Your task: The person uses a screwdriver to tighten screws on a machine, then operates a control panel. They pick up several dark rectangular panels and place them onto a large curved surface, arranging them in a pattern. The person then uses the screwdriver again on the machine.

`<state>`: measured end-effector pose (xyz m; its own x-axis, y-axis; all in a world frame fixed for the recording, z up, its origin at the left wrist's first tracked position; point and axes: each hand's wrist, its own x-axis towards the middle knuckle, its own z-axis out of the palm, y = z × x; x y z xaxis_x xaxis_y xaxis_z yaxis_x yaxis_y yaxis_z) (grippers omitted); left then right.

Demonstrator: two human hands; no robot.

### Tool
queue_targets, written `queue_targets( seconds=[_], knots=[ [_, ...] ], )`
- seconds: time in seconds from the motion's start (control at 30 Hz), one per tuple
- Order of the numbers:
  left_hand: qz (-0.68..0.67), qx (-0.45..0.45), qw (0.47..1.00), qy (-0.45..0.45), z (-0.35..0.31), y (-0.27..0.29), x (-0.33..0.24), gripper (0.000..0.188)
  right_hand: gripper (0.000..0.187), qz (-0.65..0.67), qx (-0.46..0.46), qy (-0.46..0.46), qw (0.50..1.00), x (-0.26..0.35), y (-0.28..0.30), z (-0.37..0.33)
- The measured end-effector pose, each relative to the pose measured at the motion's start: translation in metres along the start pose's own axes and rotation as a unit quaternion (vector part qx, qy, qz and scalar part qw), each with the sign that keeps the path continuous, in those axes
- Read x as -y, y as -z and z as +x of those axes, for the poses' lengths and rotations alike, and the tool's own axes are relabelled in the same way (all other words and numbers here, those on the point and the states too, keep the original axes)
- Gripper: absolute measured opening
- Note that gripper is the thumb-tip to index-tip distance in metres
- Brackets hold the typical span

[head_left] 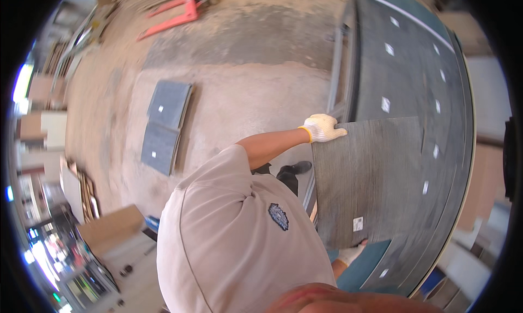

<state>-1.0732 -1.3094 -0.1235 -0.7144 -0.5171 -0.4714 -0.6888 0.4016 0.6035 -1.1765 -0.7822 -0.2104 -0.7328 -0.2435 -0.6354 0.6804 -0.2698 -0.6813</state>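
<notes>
A grey wood-grain panel (370, 171) with a small white label lies between my two gloved hands, over a long table of similar grey panels. My left hand (323, 129), in a white knit glove with a yellow cuff, grips its upper left corner with the thumb on top. At the lower edge, my right hand (351, 253) holds the panel from beneath; a bare fingertip shows at the rim, and most of the hand is hidden. More grey panels (406, 84) with white labels cover the table beyond.
Two stacks of grey panels (168, 103) sit on the concrete floor to the left. A red pallet jack (182, 16) stands at the far left. Brown boards (111, 228) and a cluttered cart (81, 264) are at the lower left. A metal frame (336, 68) runs along the table's side.
</notes>
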Motion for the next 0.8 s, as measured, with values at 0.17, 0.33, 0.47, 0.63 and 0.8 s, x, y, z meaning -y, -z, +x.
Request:
queue_targets(
  seconds=[0.17, 0.33, 0.47, 0.63, 0.8],
  knots=[
    [-0.092, -0.134, 0.986, 0.034, -0.092, 0.064, 0.138, 0.074, 0.082, -0.123, 0.208, -0.045, 0.969, 0.058, -0.094, 0.072],
    [-0.200, -0.305, 0.916, 0.165, -0.205, 0.079, 0.340, 0.069, 0.067, -0.274, 0.372, -0.064, 0.885, -0.030, -0.312, 0.062],
    [-0.144, -0.423, 0.808, 0.384, -0.352, 0.020, 0.506, 0.069, 0.014, -0.400, 0.353, -0.073, 0.843, -0.242, -0.485, -0.058],
    [-0.261, -0.417, 0.699, 0.520, -0.577, -0.124, 0.605, 0.056, 0.030, -0.530, 0.332, -0.081, 0.776, -0.528, -0.598, -0.170],
    [-0.313, -0.418, 0.540, 0.660, -0.721, -0.313, 0.529, 0.043, 0.045, -0.547, 0.351, -0.142, 0.746, -0.681, -0.645, -0.235]
  ],
)
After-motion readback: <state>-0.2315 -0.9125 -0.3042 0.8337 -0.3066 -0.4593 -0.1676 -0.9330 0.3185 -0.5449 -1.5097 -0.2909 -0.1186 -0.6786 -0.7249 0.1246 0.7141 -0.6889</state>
